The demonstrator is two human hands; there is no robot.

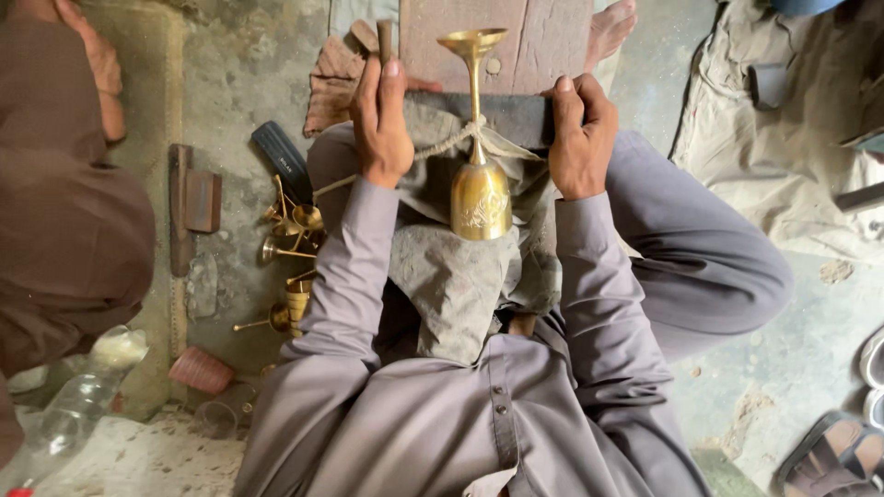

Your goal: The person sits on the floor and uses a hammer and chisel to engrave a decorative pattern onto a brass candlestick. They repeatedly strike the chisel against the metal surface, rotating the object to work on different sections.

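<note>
Your left hand (382, 124) is closed around a small wooden tool (385, 39) at eleven o'clock of the brass goblet (479, 189). Your right hand (580, 138), at two o'clock, grips the dark block (511, 115).

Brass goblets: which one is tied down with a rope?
The large engraved goblet lying on the grey cloth between both hands, with a rope knotted round its stem. The smaller goblets lie loose on the floor beside the left arm.

A tall polished brass goblet (478, 175) gleams glossy, its cup finely engraved, tied with rough twisted fibre cord (444, 144) over a dusty matt grey cloth (456, 271). The flat reddish-brown wooden board (534, 41) looks worn, and the grey concrete floor (244, 69) is coarse and dull.
</note>
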